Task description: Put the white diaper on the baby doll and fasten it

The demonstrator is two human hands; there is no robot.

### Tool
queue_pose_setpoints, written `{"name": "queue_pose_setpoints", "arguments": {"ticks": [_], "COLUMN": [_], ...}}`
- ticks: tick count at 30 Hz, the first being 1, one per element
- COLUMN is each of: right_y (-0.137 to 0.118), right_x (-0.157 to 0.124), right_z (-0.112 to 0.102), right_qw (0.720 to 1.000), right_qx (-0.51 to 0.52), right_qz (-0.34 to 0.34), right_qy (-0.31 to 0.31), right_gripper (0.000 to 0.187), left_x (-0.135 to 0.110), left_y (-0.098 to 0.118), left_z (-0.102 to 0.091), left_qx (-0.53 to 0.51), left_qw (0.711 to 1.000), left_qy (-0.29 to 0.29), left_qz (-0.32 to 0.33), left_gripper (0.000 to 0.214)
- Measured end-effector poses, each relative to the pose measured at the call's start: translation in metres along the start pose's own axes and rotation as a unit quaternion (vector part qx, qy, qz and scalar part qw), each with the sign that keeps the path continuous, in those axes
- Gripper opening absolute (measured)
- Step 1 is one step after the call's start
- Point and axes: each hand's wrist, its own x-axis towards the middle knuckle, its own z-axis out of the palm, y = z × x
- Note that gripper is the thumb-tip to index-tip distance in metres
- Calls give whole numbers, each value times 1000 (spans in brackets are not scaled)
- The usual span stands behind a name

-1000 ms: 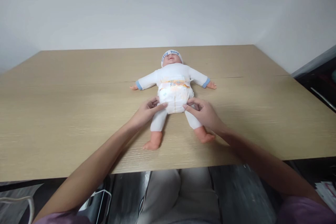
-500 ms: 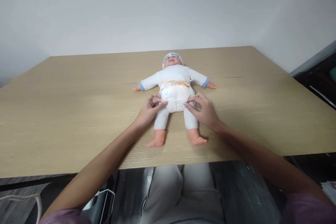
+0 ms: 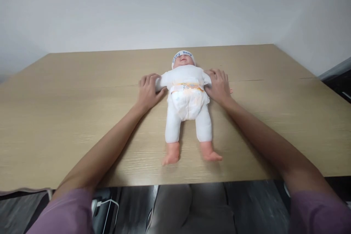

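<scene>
A baby doll (image 3: 184,74) in a white suit and a lettered white cap (image 3: 183,54) lies on its back, head toward the wall and feet toward me. Round its hips sits a white diaper (image 3: 189,104) with an orange patterned waistband. My left hand (image 3: 149,89) is wrapped over the doll's arm on the left, hiding its forearm and hand. Over the other arm lies my right hand (image 3: 218,85), its fingers curled round the sleeve; a bit of the doll's hand shows beyond it. Both doll legs lie apart, with bare feet.
The wooden table (image 3: 82,117) runs back to a pale wall (image 3: 164,7). A seam crosses the tabletop behind the doll. Below the front edge are my legs (image 3: 192,204), a white cable (image 3: 116,208) and dark flooring. A black object (image 3: 340,84) stands at the far right.
Both hands have left the diaper's leg edges and moved up to the doll's arms, now gripping them. The doll appears slightly lower and further right in view.
</scene>
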Motion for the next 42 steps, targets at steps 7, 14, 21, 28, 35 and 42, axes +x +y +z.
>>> {"name": "queue_pose_setpoints", "arguments": {"ticks": [7,14,21,28,35,42], "right_y": [-7,7,-21,-56,-109,-181], "right_x": [33,29,16,-44,-164,-259], "right_z": [21,17,-5,-110,-223,-234], "right_qw": [995,988,988,986,952,921], "right_qx": [-46,-68,-32,147,253,170], "right_qz": [49,92,117,68,-121,-160], "right_qy": [-68,-103,-101,-36,-126,-313], "right_gripper": [67,49,41,40,44,58], "left_x": [43,40,16,-106,-355,-456], "left_y": [-32,-27,18,135,228,243], "left_z": [23,18,-4,-123,-153,-151], "left_qx": [36,73,21,-108,-195,-188], "left_qw": [995,990,985,973,921,871], "left_qy": [-90,-101,-71,-39,-254,-366], "left_qz": [-34,-65,-153,-202,-220,-269], "left_gripper": [62,61,50,65,77,60]}}
